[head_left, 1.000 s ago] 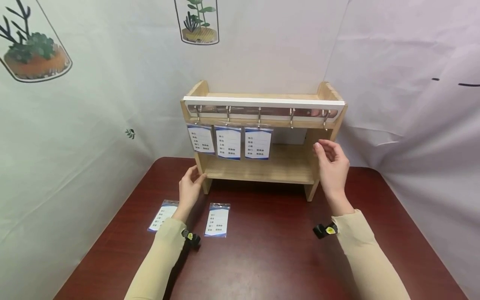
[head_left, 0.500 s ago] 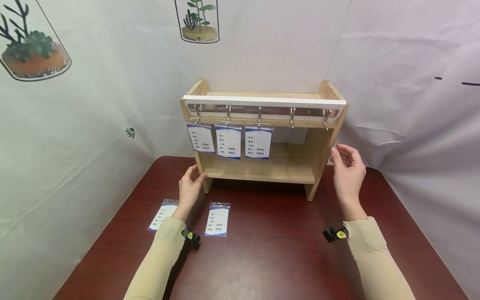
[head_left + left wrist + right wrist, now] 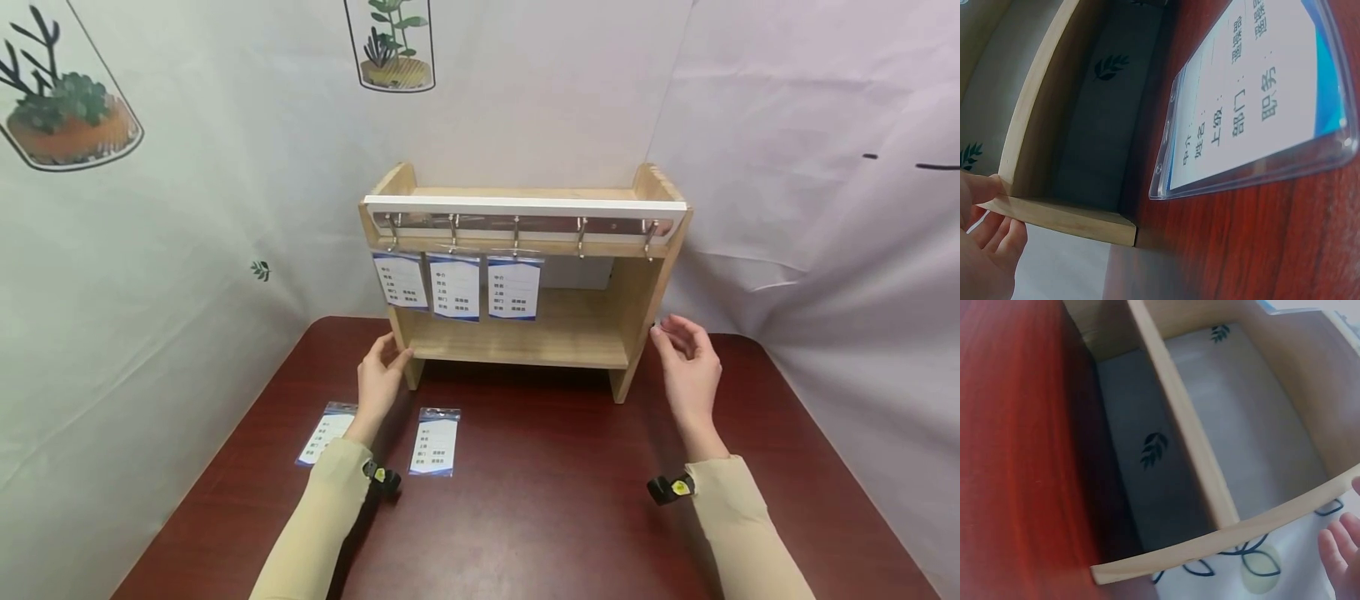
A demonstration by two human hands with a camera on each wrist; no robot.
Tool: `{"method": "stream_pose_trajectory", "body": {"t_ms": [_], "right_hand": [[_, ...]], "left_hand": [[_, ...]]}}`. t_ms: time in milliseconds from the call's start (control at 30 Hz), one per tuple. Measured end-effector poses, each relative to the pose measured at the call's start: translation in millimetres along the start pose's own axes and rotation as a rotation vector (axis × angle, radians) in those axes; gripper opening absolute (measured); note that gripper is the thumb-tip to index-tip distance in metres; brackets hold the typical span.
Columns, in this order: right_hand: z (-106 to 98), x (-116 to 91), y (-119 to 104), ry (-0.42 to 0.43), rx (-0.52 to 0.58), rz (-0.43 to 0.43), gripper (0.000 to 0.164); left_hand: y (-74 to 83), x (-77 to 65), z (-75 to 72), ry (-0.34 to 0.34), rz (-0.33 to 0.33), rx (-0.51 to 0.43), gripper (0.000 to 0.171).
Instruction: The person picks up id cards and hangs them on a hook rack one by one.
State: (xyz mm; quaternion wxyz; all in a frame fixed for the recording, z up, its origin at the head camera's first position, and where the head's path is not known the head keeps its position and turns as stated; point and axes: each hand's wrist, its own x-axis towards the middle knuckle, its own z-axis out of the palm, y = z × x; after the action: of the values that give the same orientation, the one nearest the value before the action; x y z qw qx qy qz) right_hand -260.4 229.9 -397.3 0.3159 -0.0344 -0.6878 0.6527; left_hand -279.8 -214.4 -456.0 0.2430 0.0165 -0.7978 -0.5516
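Pale wooden two-tier shelf, standing between your left fingers and right fingers.
The left pinch its side panel; the right curl loosely just beside the opposite panel, contact unclear.

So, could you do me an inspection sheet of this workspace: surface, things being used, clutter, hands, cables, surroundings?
Surface: dark red table, shiny.
Things in use: wooden shelf upright on the table; five hooks along its front, the two rightmost bare; three hanging cards at the other hooks; two loose cards on the table, one partly hidden by the left arm.
Clutter: nothing seen.
Hands: left hand grips the shelf's left side; right hand is by its right side, contact unclear.
Cables: nothing seen.
Surroundings: pale backdrop with printed plants.
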Motion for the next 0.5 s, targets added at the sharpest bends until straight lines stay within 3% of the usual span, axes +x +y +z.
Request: {"method": "stream_pose_trajectory", "body": {"t_ms": [267,500], "right_hand": [[0.7,-11.7,16.9,-0.056,-0.022,0.072,0.049],[-3.5,-15.6,34.2,-0.113,-0.126,0.121,0.056]], "left_hand": [[1.7,1.7,-1.4,0.008,0.006,-0.003,0.044],[3.6,0.0,-0.6,0.005,-0.008,0.0,0.046]]}}
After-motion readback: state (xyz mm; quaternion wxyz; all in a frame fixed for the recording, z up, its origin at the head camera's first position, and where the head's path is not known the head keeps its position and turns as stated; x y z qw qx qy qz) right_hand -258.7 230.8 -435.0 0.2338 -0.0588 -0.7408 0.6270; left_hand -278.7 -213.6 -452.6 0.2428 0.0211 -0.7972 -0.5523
